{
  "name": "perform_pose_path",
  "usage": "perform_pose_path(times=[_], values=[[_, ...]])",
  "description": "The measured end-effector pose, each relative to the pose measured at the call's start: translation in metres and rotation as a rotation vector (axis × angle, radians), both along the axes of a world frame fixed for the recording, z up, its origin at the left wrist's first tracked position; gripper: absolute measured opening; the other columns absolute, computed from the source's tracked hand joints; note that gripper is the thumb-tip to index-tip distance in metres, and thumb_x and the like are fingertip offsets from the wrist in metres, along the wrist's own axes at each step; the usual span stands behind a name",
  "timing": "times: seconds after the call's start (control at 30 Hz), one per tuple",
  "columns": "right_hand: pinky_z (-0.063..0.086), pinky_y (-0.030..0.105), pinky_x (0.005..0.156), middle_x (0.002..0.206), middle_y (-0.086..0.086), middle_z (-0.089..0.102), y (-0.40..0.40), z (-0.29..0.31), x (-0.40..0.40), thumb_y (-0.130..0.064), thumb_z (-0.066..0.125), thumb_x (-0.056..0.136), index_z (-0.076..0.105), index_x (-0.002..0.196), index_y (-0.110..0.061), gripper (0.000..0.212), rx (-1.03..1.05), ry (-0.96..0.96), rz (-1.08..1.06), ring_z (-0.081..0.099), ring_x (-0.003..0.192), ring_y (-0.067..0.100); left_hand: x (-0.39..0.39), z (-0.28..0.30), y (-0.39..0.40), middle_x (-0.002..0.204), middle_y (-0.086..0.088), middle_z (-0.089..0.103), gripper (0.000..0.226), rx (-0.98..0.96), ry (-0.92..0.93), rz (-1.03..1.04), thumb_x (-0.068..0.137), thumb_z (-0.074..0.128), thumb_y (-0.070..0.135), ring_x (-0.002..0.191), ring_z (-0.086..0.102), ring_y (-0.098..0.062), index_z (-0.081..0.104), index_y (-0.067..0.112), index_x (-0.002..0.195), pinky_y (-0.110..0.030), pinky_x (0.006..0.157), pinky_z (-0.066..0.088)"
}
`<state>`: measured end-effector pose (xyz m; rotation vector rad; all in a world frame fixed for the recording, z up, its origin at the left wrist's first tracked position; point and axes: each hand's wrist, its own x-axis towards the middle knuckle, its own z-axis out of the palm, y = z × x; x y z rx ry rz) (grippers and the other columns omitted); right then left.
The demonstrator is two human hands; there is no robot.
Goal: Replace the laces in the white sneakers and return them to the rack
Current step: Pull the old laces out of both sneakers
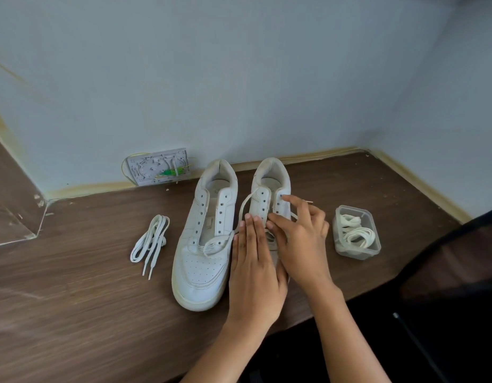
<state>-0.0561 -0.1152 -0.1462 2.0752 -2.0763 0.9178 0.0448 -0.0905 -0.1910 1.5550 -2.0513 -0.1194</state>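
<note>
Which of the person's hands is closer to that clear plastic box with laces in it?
Right. The right hand works beside the box; the left hand lies beyond it.

1. Desk (pixel 73 313): dark brown wood-grain surface, filling the lower and middle frame; pale scuffs at lower left.
2. Wall (pixel 239 78): pale grey-blue, upper frame, meeting a second wall at the right corner.
3. Trim strip (pixel 322 154): yellowish band along the joint of wall and desk.
4. Grey plastic plate (pixel 159 167): left of centre, leaning at the wall's foot, with moulded ridges, green parts and thin yellow wire.
5. Dark chair (pixel 446 286): lower right corner; details unclear.
</note>
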Motion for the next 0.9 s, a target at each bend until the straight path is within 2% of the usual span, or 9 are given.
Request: perform_pose_path(times=[0.13, 0.23, 0.37, 0.47, 0.53, 0.6, 0.67, 0.8, 0.9], values=[[0.032, 0.04, 0.095, 0.137, -0.004, 0.049, -0.004, 0.001, -0.005, -0.025, 0.072, 0.086, 0.076, 0.089, -0.031, 0.007, -0.048, -0.169, 0.025, 0.029, 0.119, 0.021, 0.0, 0.001, 0.0, 0.16, -0.019, 0.019, 0.079, 0.0, 0.013, 0.002, 0.09, 0.031, 0.044, 0.148, 0.022, -0.03, 0.018, -0.001, 0.154, -0.039, 0.118, 0.018], [0.032, 0.039, 0.095, 0.133, -0.006, 0.051, -0.004, 0.001, -0.003, -0.021, 0.075, 0.084, 0.075, 0.086, -0.029, 0.008, -0.081, -0.222, 0.035, 0.029, 0.118, 0.017, 0.0, 0.002, 0.001, 0.16, -0.019, 0.019, 0.079, 0.0, 0.0, -0.002, 0.091, 0.031, 0.044, 0.148, 0.023, -0.03, 0.018, -0.001, 0.154, -0.038, 0.118, 0.017], [0.038, 0.042, 0.095, 0.129, -0.007, 0.049, -0.001, 0.004, -0.013, -0.013, 0.074, 0.083, 0.074, 0.087, -0.024, 0.012, -0.181, -0.292, -0.024, 0.033, 0.114, 0.018, 0.001, 0.005, 0.002, 0.159, -0.018, 0.025, 0.075, -0.004, 0.013, 0.01, 0.095, 0.031, 0.047, 0.147, 0.025, -0.028, 0.022, 0.0, 0.153, -0.038, 0.118, 0.02], [0.037, 0.042, 0.099, 0.13, -0.009, 0.041, -0.001, 0.003, -0.027, -0.013, 0.071, 0.086, 0.071, 0.086, -0.024, 0.011, -0.13, -0.397, -0.097, 0.029, 0.113, 0.015, 0.001, 0.005, 0.001, 0.155, -0.017, 0.034, 0.072, -0.024, 0.037, 0.028, 0.096, 0.036, 0.048, 0.143, 0.034, -0.027, 0.032, 0.0, 0.15, -0.04, 0.113, 0.026], [0.034, 0.037, 0.102, 0.13, -0.011, 0.039, 0.0, 0.005, -0.03, -0.017, 0.067, 0.09, 0.069, 0.087, -0.026, 0.01, -0.064, -0.47, -0.118, 0.026, 0.111, 0.009, 0.001, 0.003, -0.001, 0.155, -0.016, 0.034, 0.071, -0.043, 0.048, 0.022, 0.096, 0.039, 0.047, 0.143, 0.034, -0.027, 0.033, 0.001, 0.15, -0.04, 0.113, 0.031], [0.03, 0.024, 0.099, 0.131, -0.01, 0.039, 0.002, 0.011, -0.031, -0.02, 0.065, 0.092, 0.066, 0.091, -0.031, 0.01, -0.081, -0.523, -0.116, 0.026, 0.109, 0.005, 0.002, 0.001, -0.001, 0.156, -0.015, 0.032, 0.07, -0.053, 0.057, 0.02, 0.097, 0.042, 0.046, 0.145, 0.032, -0.026, 0.031, 0.003, 0.151, -0.042, 0.114, 0.035], [0.028, 0.022, 0.095, 0.132, -0.009, 0.039, 0.004, 0.016, -0.03, -0.029, 0.065, 0.092, 0.067, 0.099, -0.035, 0.009, -0.116, -0.472, -0.108, 0.028, 0.113, 0.01, 0.002, 0.001, -0.001, 0.158, -0.014, 0.031, 0.069, -0.054, 0.058, 0.022, 0.098, 0.041, 0.046, 0.146, 0.03, -0.026, 0.029, 0.005, 0.152, -0.043, 0.114, 0.036], [0.036, 0.042, 0.1, 0.137, -0.009, 0.04, 0.006, 0.014, -0.022, -0.044, 0.065, 0.088, 0.072, 0.099, -0.037, 0.015, -0.073, -0.272, -0.027, 0.027, 0.12, 0.017, 0.003, 0.0, 0.004, 0.159, -0.013, 0.027, 0.068, -0.066, 0.01, 0.0, 0.1, 0.037, 0.047, 0.148, 0.026, -0.026, 0.028, 0.005, 0.153, -0.044, 0.115, 0.034], [0.036, 0.048, 0.1, 0.138, -0.004, 0.044, 0.004, 0.012, -0.015, -0.041, 0.07, 0.085, 0.073, 0.097, -0.035, 0.014, -0.032, -0.106, -0.031, 0.03, 0.122, 0.023, 0.006, -0.001, 0.008, 0.161, -0.011, 0.025, 0.068, -0.073, -0.043, -0.007, 0.101, 0.031, 0.049, 0.149, 0.024, -0.025, 0.027, 0.006, 0.153, -0.041, 0.117, 0.03]])
